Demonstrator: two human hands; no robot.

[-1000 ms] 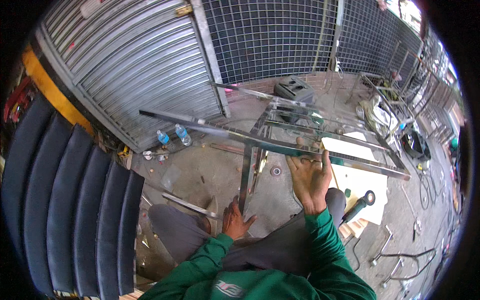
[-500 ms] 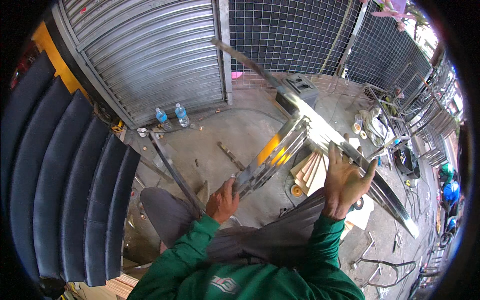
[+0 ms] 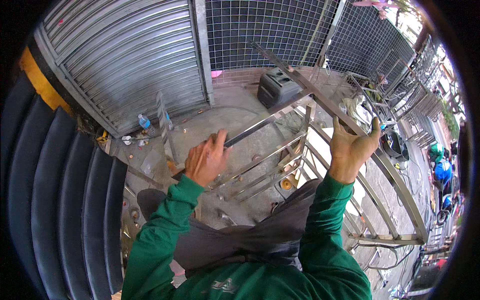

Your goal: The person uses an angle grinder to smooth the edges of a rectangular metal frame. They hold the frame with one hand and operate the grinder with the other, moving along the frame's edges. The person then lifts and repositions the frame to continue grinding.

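A metal chair frame of square bars is held tilted in front of me, over my legs. My left hand is closed around one long bar, its fingers wrapped over the top. My right hand supports the thick side bar from below, palm up and thumb apart, with its other fingers partly hidden behind the metal. Several thin crossbars run between the thicker ones, and the slatted end reaches down to the right.
Black padded cushions stand stacked at my left. A dark grey box sits ahead by the mesh fence. A water bottle stands near the roller shutter. An orange-yellow disc lies near my knee.
The chair frame has turned, bringing its slatted side into view on the right. My left hand has risen and shifted left with its bar. My right hand has stayed near the same place.
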